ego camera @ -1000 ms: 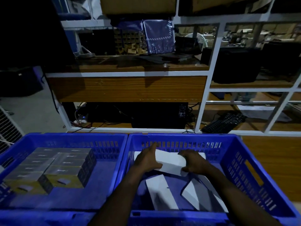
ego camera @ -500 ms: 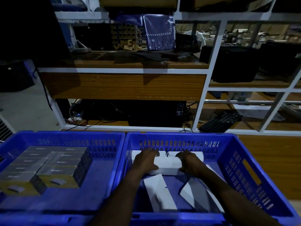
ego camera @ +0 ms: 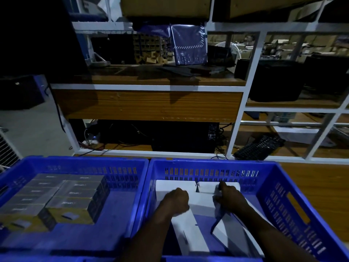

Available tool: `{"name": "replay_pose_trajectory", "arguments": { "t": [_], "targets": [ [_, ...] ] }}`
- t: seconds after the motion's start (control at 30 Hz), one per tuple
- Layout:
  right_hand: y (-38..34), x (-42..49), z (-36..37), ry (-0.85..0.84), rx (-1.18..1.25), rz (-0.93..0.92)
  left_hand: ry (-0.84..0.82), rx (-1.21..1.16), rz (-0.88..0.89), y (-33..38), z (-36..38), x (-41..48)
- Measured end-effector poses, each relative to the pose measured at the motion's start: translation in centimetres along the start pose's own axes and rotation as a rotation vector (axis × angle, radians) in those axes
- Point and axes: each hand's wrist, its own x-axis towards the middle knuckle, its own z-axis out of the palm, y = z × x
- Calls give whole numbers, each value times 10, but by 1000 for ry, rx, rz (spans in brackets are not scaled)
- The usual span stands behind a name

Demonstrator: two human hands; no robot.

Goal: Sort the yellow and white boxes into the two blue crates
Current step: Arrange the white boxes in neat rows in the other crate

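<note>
Dim storeroom: a white rack (ego camera: 251,87) stands beyond the right crate (ego camera: 207,162), on a wooden surface (ego camera: 321,186). Inside it, left hand (ego camera: 176,200) and right hand (ego camera: 230,200) clasp a white box (ego camera: 201,205), lower than 1 second ago. Yellow boxes (ego camera: 56,199) sit in the left crate (ego camera: 85,159) beside it.

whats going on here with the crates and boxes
A person is sorting boxes by colour into two blue crates. The left crate holds a neat block of yellow boxes. Both hands are in the right crate: the left hand and right hand grip the ends of a white box, which sits against two white boxes lined along the far wall. Some loose white boxes lie nearer the person.
</note>
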Motion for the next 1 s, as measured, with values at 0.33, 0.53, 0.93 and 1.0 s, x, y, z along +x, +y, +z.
{"name": "replay_pose_trajectory", "arguments": {
  "t": [0.33,0.53,0.93,1.0],
  "targets": [
    [-12,2,4,-46,39,6,-106,47,99,9,-14,-6],
    [-10,-1,3,-37,43,-1,-56,35,126,15,-10,-9],
    [-1,2,2,-80,-114,-16,48,298,119,12,15,-6],
    [1,5,4,-107,-148,-32,-23,292,84,10,20,-5]
  ]
}}
